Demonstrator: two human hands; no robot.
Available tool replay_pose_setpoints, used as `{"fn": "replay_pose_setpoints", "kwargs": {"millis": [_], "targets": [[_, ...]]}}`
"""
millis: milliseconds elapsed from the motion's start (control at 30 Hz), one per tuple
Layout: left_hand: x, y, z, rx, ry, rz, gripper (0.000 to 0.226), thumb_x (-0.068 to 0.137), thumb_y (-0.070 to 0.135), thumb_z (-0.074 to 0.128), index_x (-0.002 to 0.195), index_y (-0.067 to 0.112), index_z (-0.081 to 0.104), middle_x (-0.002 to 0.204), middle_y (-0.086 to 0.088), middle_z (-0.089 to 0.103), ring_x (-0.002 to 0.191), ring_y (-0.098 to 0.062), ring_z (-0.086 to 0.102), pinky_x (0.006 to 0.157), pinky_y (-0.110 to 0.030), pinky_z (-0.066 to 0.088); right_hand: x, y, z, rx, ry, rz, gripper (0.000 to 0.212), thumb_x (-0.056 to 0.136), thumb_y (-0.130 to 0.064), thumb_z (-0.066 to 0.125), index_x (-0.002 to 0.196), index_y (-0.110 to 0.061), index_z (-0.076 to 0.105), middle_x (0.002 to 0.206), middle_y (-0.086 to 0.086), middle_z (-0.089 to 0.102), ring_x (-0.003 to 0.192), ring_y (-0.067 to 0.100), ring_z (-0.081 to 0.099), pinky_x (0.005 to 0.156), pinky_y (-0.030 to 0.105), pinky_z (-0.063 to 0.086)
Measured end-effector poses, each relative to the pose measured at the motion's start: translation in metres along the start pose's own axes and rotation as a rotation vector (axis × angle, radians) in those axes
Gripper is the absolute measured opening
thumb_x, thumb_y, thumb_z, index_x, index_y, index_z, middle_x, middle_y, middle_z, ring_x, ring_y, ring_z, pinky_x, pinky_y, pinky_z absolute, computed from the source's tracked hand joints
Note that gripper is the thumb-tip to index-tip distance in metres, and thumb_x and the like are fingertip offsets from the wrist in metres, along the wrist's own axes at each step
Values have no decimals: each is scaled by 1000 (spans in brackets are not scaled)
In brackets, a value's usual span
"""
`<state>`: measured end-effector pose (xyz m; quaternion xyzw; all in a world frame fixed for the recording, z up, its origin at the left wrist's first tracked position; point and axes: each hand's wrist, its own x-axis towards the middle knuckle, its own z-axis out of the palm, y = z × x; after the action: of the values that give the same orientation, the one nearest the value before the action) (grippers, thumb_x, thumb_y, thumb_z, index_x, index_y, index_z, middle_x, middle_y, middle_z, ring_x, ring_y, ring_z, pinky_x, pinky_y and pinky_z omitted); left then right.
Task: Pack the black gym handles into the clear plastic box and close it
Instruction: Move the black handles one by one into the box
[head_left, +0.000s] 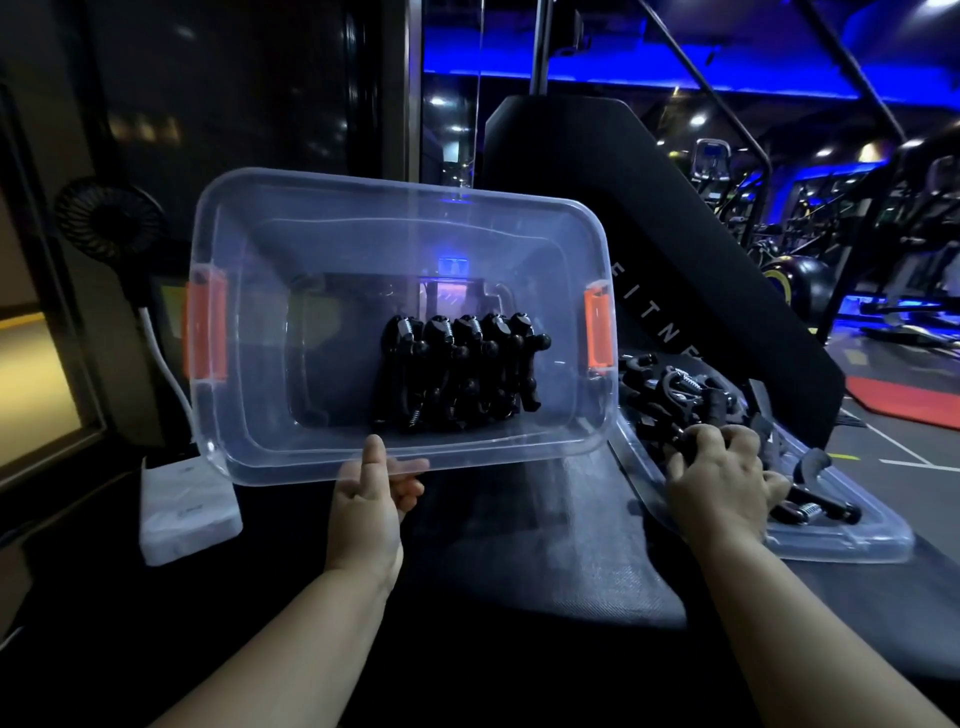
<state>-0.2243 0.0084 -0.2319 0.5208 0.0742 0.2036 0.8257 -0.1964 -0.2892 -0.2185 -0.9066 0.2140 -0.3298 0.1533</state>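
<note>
Packing underway. Left hand (371, 499) pinches near rim of tilted clear plastic box (467, 200); black spring-loaded gym handles (457, 371) rowed toward its right end. Right hand (722, 483) grips loose black handle (675, 434) on flat clear lid (857, 540); advise seating it beside row.

A gym: exercise machines (711, 161) and a medicine ball (795, 283) under blue ceiling lights (571, 78).

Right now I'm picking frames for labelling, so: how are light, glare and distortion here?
Head view: dim overall, strong blue light behind; a blue-white reflection on the box above the packed handles; straight lines bow near the edges; the loose handles by the right hand blend into shadow.
</note>
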Motion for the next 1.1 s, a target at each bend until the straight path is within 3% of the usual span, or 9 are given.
{"fn": "replay_pose_setpoints", "kwargs": {"millis": [267,400,467,633,767,867,967,1100], "targets": [[-1,2,0,13,7,-1,28,98,41,40,90,18,51,65,2,73,58,-10,55,64,-25,45,-3,4,-3,204,132,-90,30,84,-28,68,109,-13,61,127,16,40,108,35,46,104,48,24],[-1,3,1,15,13,-7,29,98,41,40,90,17,52,65,2,73,58,-10,55,64,-25,45,-14,0,-1,348,274,-364,39,81,-42,58,103,-11,55,116,18,43,97,35,48,89,57,39],[-3,3,1,18,15,-7,29,98,41,39,91,16,52,67,1,73,58,-10,55,65,-25,45,-18,-4,1,387,271,-473,34,79,-35,67,101,-17,51,116,10,39,92,38,53,84,58,44],[-4,5,0,18,13,-4,28,98,41,40,90,17,53,70,0,73,59,-10,55,66,-26,45,-26,-12,-1,439,131,-553,40,60,-11,89,87,-13,60,119,6,42,79,34,60,65,49,56],[-3,4,-1,19,10,-6,29,98,42,40,89,17,54,68,1,73,60,-11,56,67,-27,45,-27,-15,-4,486,137,-550,34,55,-4,90,77,-2,65,115,19,49,93,12,49,75,34,49],[-2,4,-1,22,9,-3,29,98,42,40,89,17,53,67,2,73,59,-10,56,66,-26,45,-25,-11,-7,536,95,-526,29,68,-26,83,79,-5,66,116,11,46,105,2,39,88,24,40],[-2,3,-1,18,10,-4,29,98,42,40,87,18,52,69,1,73,59,-10,56,67,-26,45,-27,-11,-9,594,50,-468,43,78,-51,52,78,-10,67,115,1,41,108,2,38,90,9,28],[-2,3,-1,9,13,-6,29,97,42,41,86,18,51,68,1,73,58,-10,55,66,-26,45,-29,-14,-9,581,109,-416,49,74,-56,50,76,-10,66,109,-2,39,87,-3,40,81,23,38]]}}
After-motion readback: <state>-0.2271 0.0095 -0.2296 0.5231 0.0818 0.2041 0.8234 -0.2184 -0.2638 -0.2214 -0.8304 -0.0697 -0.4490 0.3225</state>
